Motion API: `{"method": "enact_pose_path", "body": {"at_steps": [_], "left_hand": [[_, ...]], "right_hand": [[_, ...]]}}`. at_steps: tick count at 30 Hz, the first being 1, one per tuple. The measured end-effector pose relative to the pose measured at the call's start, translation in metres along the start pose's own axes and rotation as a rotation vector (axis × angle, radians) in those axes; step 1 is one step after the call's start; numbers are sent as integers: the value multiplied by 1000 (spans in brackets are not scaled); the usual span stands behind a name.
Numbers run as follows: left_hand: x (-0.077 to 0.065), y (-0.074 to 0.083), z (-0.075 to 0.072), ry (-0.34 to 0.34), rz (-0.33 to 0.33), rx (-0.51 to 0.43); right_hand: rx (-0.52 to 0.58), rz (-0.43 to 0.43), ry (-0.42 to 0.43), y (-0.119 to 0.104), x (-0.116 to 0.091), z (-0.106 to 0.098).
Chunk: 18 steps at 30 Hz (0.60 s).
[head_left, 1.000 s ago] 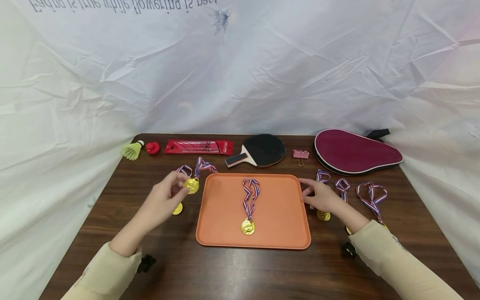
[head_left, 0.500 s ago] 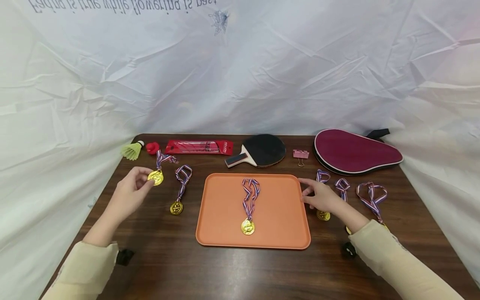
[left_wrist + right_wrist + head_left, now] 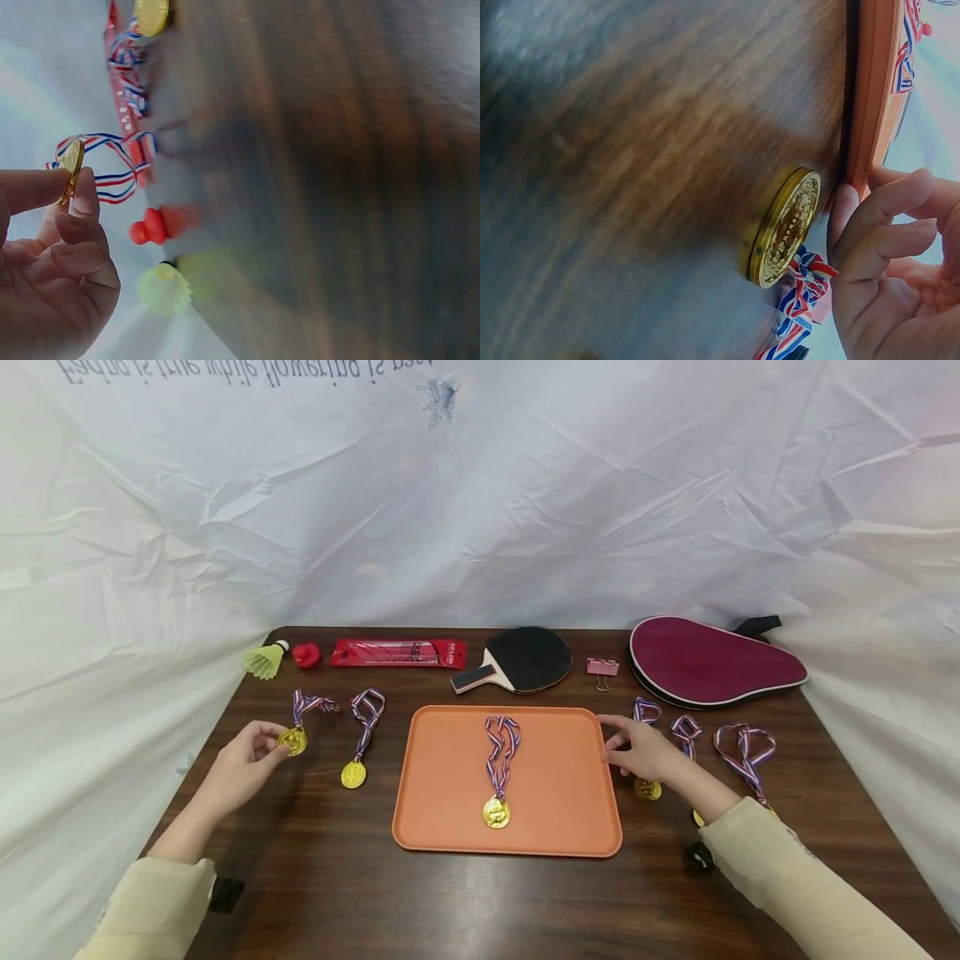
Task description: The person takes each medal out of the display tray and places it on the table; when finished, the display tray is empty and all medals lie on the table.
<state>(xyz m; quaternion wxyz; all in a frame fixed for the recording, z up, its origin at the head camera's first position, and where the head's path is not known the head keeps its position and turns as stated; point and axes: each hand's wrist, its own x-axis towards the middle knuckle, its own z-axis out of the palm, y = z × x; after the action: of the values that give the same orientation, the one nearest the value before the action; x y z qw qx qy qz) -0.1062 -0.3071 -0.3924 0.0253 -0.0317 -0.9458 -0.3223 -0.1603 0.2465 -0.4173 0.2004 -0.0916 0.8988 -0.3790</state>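
In the head view my left hand (image 3: 242, 768) pinches a gold medal (image 3: 292, 742) between thumb and fingers, left of the tray. Its striped ribbon (image 3: 302, 703) trails away behind it. Seen from the left wrist, the medal (image 3: 73, 166) is nearly edge-on between thumb and finger. Another medal (image 3: 353, 774) lies to the right of that hand. On the orange tray (image 3: 435, 777) is one medal (image 3: 496, 812) with its ribbon stretched out behind. My right hand (image 3: 643, 750) touches the tray's right rim with its fingertips; beside it lies another medal (image 3: 787, 229).
More medals with ribbons (image 3: 742, 760) lie at the right. Along the back edge stand or lie a shuttlecock (image 3: 264, 661), red rubber duck (image 3: 306, 655), red packet (image 3: 397, 653), table tennis bat (image 3: 528, 661), pink binder clip (image 3: 602, 667) and maroon bat case (image 3: 712, 664).
My left hand has carried its medal leftward from beside the tray, then down and nearer to me. The medal it had partly covered now shows. My right hand stays at the tray rim.
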Motion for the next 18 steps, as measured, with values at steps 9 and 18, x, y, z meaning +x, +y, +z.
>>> {"method": "enact_pose_path", "body": {"at_steps": [9,18], "left_hand": [[-16,-10,4,-147,-75,-17],[-28,-18,15,-221,-109,-8]], "right_hand": [[-5,-1,-1,0,0,-1],[-18,5,-1,0,1,-1]]}}
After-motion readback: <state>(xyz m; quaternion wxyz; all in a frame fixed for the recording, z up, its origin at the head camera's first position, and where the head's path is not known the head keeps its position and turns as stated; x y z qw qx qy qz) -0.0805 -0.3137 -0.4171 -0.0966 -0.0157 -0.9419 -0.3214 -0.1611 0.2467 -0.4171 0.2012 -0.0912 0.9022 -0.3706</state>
